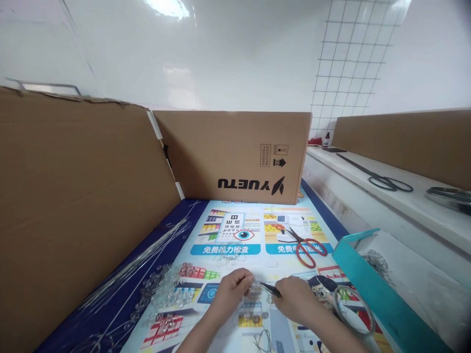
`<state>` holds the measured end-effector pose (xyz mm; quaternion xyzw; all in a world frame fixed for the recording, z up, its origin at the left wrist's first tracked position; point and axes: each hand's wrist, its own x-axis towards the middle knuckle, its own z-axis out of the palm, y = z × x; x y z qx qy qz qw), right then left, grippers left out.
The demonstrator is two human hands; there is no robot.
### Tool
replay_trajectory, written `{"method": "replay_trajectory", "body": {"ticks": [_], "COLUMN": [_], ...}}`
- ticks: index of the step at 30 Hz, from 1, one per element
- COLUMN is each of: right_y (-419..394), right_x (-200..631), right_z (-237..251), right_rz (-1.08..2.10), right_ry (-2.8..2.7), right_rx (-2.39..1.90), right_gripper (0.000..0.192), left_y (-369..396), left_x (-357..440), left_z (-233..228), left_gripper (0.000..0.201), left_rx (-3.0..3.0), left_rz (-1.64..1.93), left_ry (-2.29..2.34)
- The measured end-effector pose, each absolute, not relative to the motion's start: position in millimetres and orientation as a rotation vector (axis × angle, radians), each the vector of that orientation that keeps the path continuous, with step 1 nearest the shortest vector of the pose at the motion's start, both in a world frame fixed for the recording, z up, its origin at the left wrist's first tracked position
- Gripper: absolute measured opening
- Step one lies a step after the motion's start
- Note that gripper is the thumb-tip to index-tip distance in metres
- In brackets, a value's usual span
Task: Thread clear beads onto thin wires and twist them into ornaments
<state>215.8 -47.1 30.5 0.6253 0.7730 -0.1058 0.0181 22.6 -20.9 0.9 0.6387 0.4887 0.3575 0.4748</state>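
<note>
Left hand (235,289) pinches small clear beads (253,293) steady at near desk (257,235) centre, right hand (294,296) grips slim dark pliers (270,289) meeting them; loose clear bead pile (167,289) within left reach.

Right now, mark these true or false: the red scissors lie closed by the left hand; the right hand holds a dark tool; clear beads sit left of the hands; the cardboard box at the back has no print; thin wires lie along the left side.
1. The red scissors lie closed by the left hand. False: they lie open, beyond the right hand.
2. The right hand holds a dark tool. True.
3. Clear beads sit left of the hands. True.
4. The cardboard box has no print. False: it bears black lettering.
5. Thin wires lie along the left side. True.
</note>
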Motion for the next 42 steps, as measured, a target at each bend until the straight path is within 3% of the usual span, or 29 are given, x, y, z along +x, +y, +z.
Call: {"method": "replay_trajectory", "body": {"ticks": [11,17,26,32,42], "right_y": [-40,-42,-40,-38,-39], "right_x": [216,212,214,214,215], "right_z": [17,3,2,5,6], "right_rz": [-0.385,-0.394,-0.449,-0.497,-0.583], "right_ry": [2.358,2.389,2.401,2.384,2.385], "right_rx": [2.253,2.466,2.450,2.422,2.531], "right_gripper": [0.030,0.026,0.026,0.026,0.027], "left_y": [-11,-15,-24,-39,-67], "left_x": [-1,-9,-11,-18,-27], "left_z": [1,4,25,31,40], "left_gripper": [0.023,0.034,0.045,0.042,0.037], "left_rx": [1.850,2.063,2.256,2.427,2.495], "left_rz": [0.911,0.807,0.624,0.410,0.340], "left_ry": [1.327,1.315,1.376,1.468,1.421]}}
